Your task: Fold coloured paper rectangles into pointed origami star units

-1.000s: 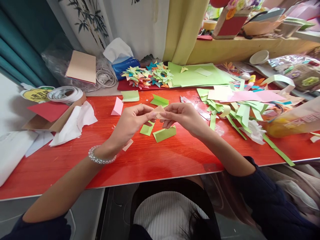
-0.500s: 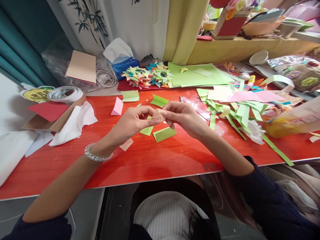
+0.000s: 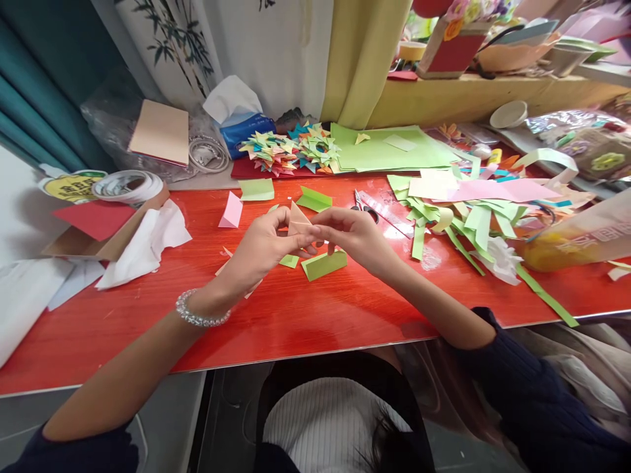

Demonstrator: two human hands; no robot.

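Observation:
Between my two hands is a small peach piece of folded paper (image 3: 298, 221), its pointed corner facing up. My left hand (image 3: 266, 246) pinches it from the left, thumb toward me. From the right, my right hand (image 3: 350, 233) closes thumb and fingers on its lower right corner; the fingertips of both hands meet there. Below and behind them lie a folded green paper (image 3: 324, 265), a second folded green paper (image 3: 314, 199) and a folded pink paper (image 3: 231, 210). Part of another peach paper is hidden under my left wrist.
Scissors (image 3: 365, 207) lie behind my right hand. Paper strips (image 3: 488, 217) heap on the right, near a plastic bottle (image 3: 582, 230). Folded-paper star rings (image 3: 271, 152) and green sheets (image 3: 389, 151) sit at the back. A cardboard box (image 3: 103, 240) with tape rolls stands left.
The peach paper has turned, and its point now stands up above my fingers. Both hands have shifted slightly left, and the scissors have come into view behind my right hand.

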